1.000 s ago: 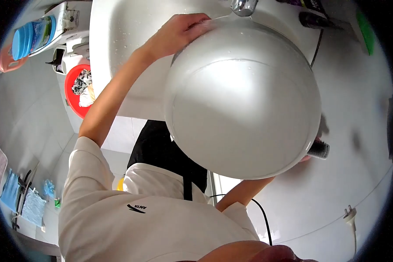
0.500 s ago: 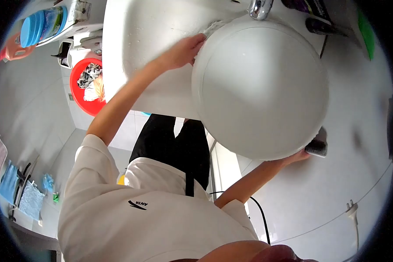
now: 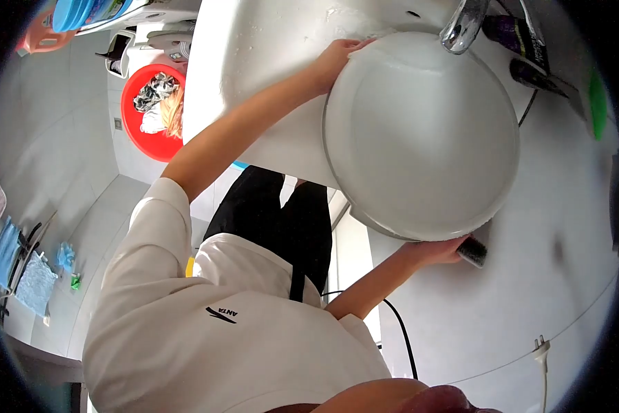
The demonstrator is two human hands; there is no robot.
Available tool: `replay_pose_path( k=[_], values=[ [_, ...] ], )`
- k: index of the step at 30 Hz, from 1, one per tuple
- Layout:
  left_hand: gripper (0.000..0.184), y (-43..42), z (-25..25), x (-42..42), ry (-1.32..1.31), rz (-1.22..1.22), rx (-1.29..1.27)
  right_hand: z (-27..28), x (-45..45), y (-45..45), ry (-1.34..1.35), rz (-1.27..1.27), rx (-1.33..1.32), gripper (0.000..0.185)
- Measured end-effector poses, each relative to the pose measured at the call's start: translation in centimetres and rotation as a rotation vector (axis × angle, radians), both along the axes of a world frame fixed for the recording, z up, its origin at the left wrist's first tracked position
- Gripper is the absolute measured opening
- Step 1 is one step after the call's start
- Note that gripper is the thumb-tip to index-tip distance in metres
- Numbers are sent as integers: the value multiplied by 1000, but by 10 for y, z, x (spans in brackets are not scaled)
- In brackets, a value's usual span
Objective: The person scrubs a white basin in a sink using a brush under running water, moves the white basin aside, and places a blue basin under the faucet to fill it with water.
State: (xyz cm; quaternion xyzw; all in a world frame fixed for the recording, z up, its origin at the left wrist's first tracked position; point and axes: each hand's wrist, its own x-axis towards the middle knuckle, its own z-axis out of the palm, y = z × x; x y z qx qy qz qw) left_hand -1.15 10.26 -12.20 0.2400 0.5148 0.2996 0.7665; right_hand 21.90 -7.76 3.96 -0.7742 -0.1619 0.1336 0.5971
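Note:
A round white basin (image 3: 423,131) is raised and tilted over the front of the washbasin (image 3: 254,48), its wide, shiny face turned toward me. My left hand (image 3: 340,60) grips its rim at the left, with the fingertips partly hidden. Under the near edge is my right hand (image 3: 447,251), closed around a brush (image 3: 472,252) with dark bristles and pressed against the basin; most of the fingers are hidden. The chrome faucet (image 3: 461,31) hangs over the basin's far rim.
A red tub (image 3: 141,134) with clothes stands at the left. Bottles (image 3: 519,38) lie behind the faucet at the right. A blue-lidded container (image 3: 72,14) is at the upper left. A plug on a cord (image 3: 542,351) hangs at the lower right.
The basin has tipped, showing more of its lower side edge. My left hand has moved up and right in view with it, and my right hand and the brush slightly left.

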Motion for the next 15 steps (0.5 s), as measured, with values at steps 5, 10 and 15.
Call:
replay_pose_path(
  k=[5, 10, 15],
  values=[
    [51, -37, 28, -7, -103, -68, -299, 20, -20, 30, 53, -126, -5, 38],
    [46, -57, 49, -10, -79, 14, -514, 27, -25, 26, 300, -159, 49, 43],
    [32, -80, 25, -11, -185, 13, -373, 51, -38, 22, 227, -77, 123, 32]
  ],
)
